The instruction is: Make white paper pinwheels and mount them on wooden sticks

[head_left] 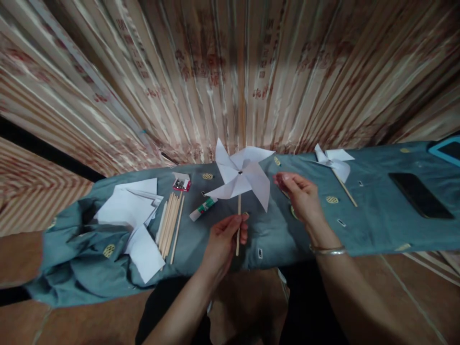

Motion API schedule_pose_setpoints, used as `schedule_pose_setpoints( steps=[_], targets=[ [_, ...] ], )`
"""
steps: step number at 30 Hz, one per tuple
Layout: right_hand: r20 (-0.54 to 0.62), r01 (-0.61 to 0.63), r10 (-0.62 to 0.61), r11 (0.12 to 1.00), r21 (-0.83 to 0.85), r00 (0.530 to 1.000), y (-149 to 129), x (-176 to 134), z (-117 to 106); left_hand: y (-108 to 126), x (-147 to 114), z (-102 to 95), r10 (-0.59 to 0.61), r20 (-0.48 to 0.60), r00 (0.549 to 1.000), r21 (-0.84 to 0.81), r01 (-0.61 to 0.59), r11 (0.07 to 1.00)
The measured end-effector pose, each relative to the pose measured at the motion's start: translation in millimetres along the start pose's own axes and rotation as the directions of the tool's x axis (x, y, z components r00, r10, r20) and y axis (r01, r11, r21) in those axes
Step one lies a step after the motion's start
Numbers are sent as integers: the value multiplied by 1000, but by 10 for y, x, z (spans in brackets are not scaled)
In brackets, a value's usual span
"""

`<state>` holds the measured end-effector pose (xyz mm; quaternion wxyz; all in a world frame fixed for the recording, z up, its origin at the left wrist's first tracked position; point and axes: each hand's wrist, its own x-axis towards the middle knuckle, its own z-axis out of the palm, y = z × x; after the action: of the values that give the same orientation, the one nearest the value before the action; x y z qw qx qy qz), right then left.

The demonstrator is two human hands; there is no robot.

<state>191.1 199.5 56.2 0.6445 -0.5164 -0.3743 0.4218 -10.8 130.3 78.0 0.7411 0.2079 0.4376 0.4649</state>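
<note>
We hold the wooden stick (237, 247) of the white pinwheel (247, 175) with our left hand (223, 237), thumb and fingers closed around its lower part. Our right hand (302, 194) is apart, near the right blades, with fingers curled; we cannot tell if something is between them. To do this well, we should grip the stick low and steadily, so that the blades stay free, and touch them only lightly, because paper may bend. The pinwheel is above the middle of the blue-green cloth (280, 239); its pin (240, 172) faces us, and the stick's long axis points away from us, nearly straight.
</note>
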Motion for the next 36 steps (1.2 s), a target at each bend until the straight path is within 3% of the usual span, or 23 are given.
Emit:
schedule_pose_setpoints(
  steps=[6,15,20,23,26,36],
  targets=[
    [163,-158,147,986,53,976,96,-82,118,-149,324,45,11,-25,1000,42,-10,999],
    [134,-291,274,949,125,952,132,-45,99,-160,458,-133,86,-63,994,168,-75,983],
    [139,-349,330,926,147,934,287,-218,202,-194,506,-216,112,-109,988,183,-91,979],
    [206,-398,377,915,69,903,406,-363,230,-223,511,-269,132,-110,985,210,-107,972],
    [257,-390,383,920,-26,887,464,-420,182,-238,480,-315,135,-92,987,258,-108,960],
    [205,-252,245,968,11,948,211,-163,1,-304,410,-279,101,-28,994,366,-84,927]
  ],
)
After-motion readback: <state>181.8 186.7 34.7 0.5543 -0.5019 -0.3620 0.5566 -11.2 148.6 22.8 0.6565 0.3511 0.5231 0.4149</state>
